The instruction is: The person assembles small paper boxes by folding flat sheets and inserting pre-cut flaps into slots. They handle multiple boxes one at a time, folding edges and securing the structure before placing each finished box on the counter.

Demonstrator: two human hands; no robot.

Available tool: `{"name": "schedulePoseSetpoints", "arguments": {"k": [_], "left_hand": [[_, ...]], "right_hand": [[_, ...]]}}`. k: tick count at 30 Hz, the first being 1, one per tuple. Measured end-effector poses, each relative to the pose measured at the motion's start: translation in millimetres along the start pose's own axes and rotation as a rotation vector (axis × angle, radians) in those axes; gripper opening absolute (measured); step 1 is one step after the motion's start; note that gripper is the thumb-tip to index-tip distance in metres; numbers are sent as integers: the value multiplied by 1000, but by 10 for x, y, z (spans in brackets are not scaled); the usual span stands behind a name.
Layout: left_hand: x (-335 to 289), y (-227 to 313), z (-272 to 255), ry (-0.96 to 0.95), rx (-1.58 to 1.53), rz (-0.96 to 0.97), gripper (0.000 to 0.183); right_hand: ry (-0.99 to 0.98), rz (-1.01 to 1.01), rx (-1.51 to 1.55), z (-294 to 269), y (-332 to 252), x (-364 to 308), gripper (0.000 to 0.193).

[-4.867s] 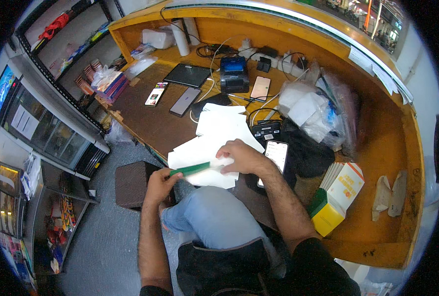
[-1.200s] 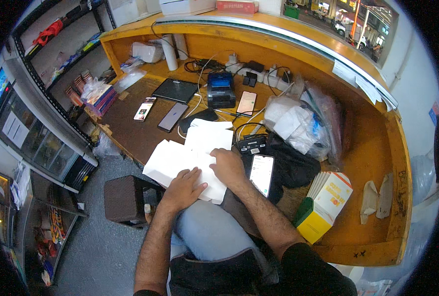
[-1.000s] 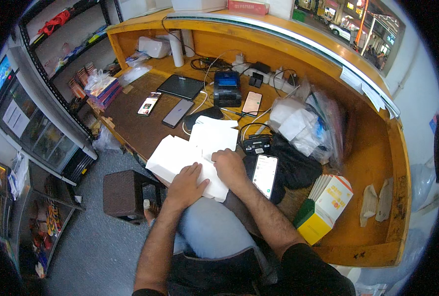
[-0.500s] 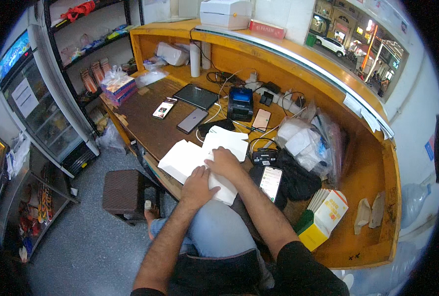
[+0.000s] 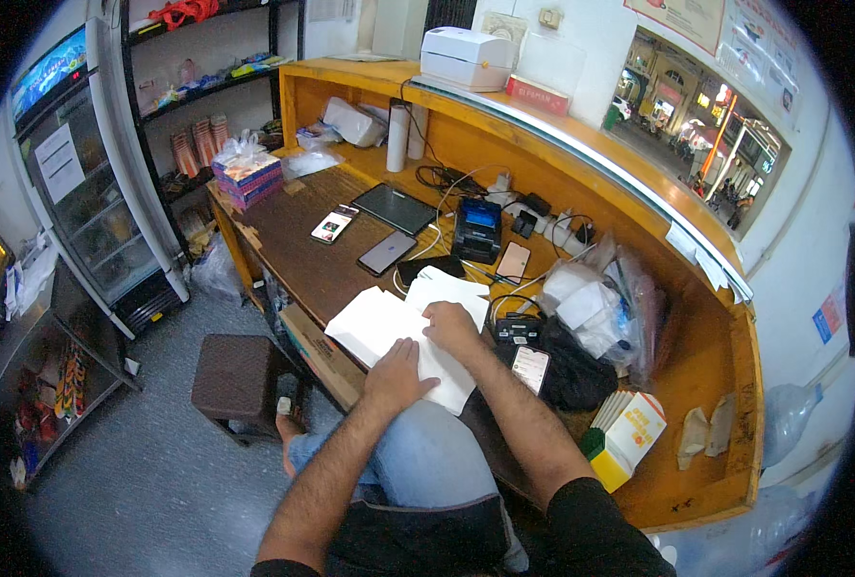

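The white card (image 5: 365, 324) lies in front of you at the near edge of the desk (image 5: 288, 219), its lower end reaching to your jeans (image 5: 437, 457). Your left hand (image 5: 398, 380) is spread flat on it, fingers nearly straight and close together, thumb held apart; it presses rather than grips. Your right hand (image 5: 453, 330) is half curled, fingertips down on the card by the upper flap; you can't tell from here whether they pinch an edge.

Expect the card to be light and fairly stiff, springy along any crease and easy to dent or smudge. Its smooth face may slide, so a flat palm suits the broad panel and a fingertip pinch suits the flap edges.

The card is matte-looking, with angular panels. Just right of it, a glossy phone (image 5: 531, 367) rests beside a rumpled black cloth (image 5: 578, 373). Beyond sit crinkled, see-through plastic bags (image 5: 600, 293); nearer you, a fanned stack of yellow, white and green cartons (image 5: 629, 438). The brown stool (image 5: 235, 373) on your left has a woven-looking top.
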State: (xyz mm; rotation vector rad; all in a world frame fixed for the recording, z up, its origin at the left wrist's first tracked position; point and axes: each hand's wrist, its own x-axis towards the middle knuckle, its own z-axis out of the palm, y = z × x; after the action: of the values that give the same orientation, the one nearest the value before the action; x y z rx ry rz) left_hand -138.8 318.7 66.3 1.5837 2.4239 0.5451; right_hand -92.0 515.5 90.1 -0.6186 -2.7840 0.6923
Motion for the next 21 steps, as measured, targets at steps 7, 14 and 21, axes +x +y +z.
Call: {"name": "schedulePoseSetpoints", "arguments": {"k": [7,14,21], "left_hand": [[-20,166,-294,-88,-18,-29,101],[38,77,-68,-76,18,-10,103],[-39,241,-281,-134,173,-145,107]], "right_hand": [[155,-432,-247,126,-229,-285,18],[35,-104,3,75,9,551,45],[-36,-7,-208,282,-416,717,54]]}}
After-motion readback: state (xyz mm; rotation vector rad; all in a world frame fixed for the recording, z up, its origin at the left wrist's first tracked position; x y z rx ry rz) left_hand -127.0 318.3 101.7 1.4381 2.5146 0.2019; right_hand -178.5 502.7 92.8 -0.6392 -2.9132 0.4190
